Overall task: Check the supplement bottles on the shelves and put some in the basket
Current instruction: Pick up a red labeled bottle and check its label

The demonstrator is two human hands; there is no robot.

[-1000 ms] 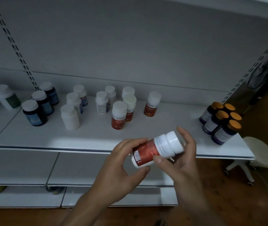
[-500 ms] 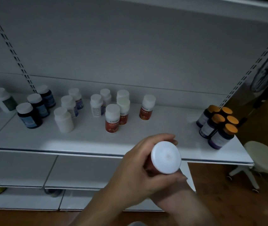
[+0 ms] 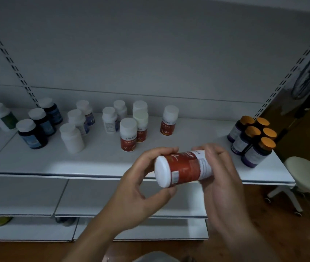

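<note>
red bottle (image 3: 186, 167) sits sideways in front of the shelf (image 3: 93, 163) edge, long axis left-right. your left hand (image 3: 144, 186) fingers curl round the white end, and your right hand (image 3: 220, 182) grips the other. basket not in view; either hand is equally close.

I see the bottle (image 3: 186, 167) sideways between my left hand (image 3: 141, 195) and right hand (image 3: 220, 186), before the shelf (image 3: 93, 163); a stool (image 3: 307, 174) stands right of it.
</note>
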